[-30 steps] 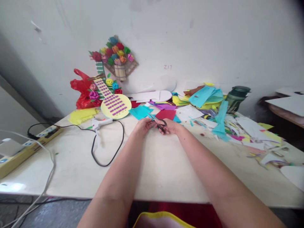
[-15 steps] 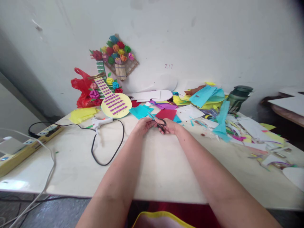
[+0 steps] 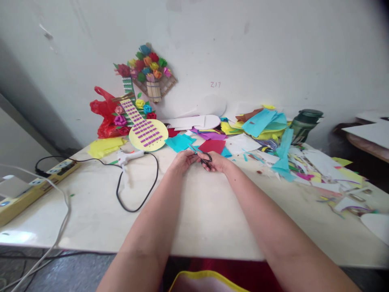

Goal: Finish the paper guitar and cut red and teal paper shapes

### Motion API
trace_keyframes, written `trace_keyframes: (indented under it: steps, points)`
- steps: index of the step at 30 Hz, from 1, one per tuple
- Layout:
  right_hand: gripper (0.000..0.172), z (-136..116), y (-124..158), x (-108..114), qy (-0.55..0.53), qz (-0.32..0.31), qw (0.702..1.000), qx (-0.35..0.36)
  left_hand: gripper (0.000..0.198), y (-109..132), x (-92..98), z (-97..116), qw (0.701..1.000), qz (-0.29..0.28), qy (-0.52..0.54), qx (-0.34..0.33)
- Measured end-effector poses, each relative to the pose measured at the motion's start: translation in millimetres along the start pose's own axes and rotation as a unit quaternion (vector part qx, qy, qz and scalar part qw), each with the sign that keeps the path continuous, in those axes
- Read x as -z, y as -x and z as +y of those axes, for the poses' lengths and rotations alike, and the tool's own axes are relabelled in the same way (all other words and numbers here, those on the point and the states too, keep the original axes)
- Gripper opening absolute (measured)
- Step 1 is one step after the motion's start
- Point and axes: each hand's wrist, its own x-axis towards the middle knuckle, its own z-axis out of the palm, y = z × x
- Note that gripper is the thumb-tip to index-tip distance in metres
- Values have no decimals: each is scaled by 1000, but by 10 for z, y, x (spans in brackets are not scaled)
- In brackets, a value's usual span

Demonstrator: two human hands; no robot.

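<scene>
Black-handled scissors (image 3: 206, 160) are in my right hand (image 3: 215, 161), whose fingers are wrapped round the handles; the blades point up and to the left. My left hand (image 3: 183, 160) is closed in a pinch close to the blades, its fingertips nearly meeting my right hand. Whatever it pinches is too small to make out. Just beyond my hands lie a blue paper sheet (image 3: 180, 142) and a red paper square (image 3: 212, 146).
Left of my arms are a white glue gun (image 3: 131, 157) with a looped black cable, a yellow ukulele-shaped craft (image 3: 148, 135) and a power strip (image 3: 54, 178). Paper scraps (image 3: 322, 162) and a green bottle (image 3: 306, 125) lie at the right.
</scene>
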Motion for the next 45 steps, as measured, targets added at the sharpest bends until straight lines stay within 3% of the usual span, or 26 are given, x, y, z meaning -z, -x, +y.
trace_keyframes:
  steps: [14,21,31,38,45]
  points:
    - [47,10,0,-55,13,25,1000,8,15,-2,-10,-1,1000,14,-7,1]
    - [50,64,-55,-18,-8,0,1000,15,14,25,-10,2,1000,-15,-14,-5]
    - [45,39,-85,-14,-4,12,1000,21,8,3,34,-34,997,-55,-44,-31]
    - [41,0,-56,10,-13,-5,1000,19,9,-21,50,-46,999,-35,-18,-27]
    - [42,-138,100,67,6,-14,999,-37,13,-7,19,-42,1000,-9,0,-25]
